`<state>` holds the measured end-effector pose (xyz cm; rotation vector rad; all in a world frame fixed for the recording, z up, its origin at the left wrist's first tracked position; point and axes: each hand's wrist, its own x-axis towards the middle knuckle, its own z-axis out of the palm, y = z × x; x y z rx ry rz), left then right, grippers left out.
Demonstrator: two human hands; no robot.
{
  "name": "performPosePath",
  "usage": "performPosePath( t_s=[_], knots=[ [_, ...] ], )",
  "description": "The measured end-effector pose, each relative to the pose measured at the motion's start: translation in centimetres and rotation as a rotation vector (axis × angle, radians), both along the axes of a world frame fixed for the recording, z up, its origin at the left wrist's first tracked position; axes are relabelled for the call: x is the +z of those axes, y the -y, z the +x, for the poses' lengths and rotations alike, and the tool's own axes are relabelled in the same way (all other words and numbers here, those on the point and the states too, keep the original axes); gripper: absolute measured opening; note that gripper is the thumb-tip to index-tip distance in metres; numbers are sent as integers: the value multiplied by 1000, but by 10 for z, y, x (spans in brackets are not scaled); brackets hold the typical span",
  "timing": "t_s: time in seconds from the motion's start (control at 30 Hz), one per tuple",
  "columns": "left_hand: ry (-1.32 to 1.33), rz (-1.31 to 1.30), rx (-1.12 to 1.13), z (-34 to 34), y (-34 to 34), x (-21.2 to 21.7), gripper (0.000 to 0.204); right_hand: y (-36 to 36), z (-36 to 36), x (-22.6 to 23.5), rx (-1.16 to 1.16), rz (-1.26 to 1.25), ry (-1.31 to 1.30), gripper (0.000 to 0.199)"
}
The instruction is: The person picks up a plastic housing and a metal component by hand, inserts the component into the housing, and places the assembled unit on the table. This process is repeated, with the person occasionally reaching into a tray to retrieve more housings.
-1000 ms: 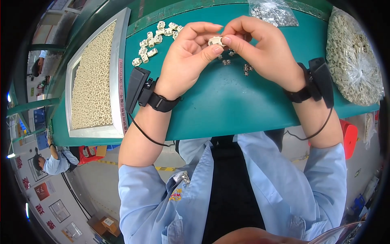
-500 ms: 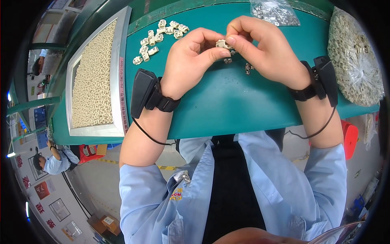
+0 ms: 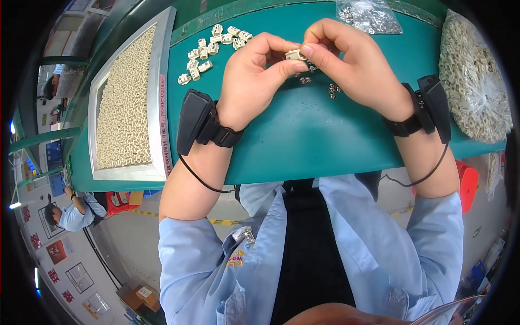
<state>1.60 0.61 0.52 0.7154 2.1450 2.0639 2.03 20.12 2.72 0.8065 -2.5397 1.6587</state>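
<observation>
Seen through the head camera, left to right, with the clock face centred on the view. Between 8 and 9 o'clock, beyond the bench [image 3: 314, 146], I see a co-worker [image 3: 81, 212] in a light blue top. At 10 o'clock lies a metal-rimmed tray [image 3: 130, 173] filled with small cream parts [image 3: 122, 103]. At 11 o'clock, loose cream blocks [image 3: 203, 52] lie scattered on the green surface. Near 12 o'clock, the left hand [image 3: 250, 78] is curled, its thumb and forefinger closed on a held block [image 3: 294, 55], which sits just past 12 o'clock, raised in front of the wearer. Below and to the right of it, I note small metal pieces [image 3: 332, 91] on the bench. At 1 o'clock, the right hand [image 3: 349, 65] has thumb and forefinger pinched together at the block's right end; I cannot tell whether they also grip a metal piece. Beyond it lies a clear bag [image 3: 368, 17] of metal pieces. At 2 o'clock rests a large bag [image 3: 470, 81] of cream parts; just past 3 o'clock, below bench level, stands a red stool [image 3: 466, 187].
</observation>
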Motion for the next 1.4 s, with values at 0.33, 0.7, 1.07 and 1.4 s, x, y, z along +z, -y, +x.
performPosePath(
  t_s=[0.33,0.7,1.07,1.4],
  knots=[
    [-47,33,-13,1,0,1,20,0,-3,-12,178,-337,238,14],
    [-216,107,-64,-5,1,2,25,-6,4,1,142,-406,116,16],
    [-180,-22,41,-5,1,5,23,-9,-9,-3,-4,-20,-79,13],
    [-208,-146,192,-24,14,-7,26,-13,-36,-24,-69,-15,45,14]
  ],
)
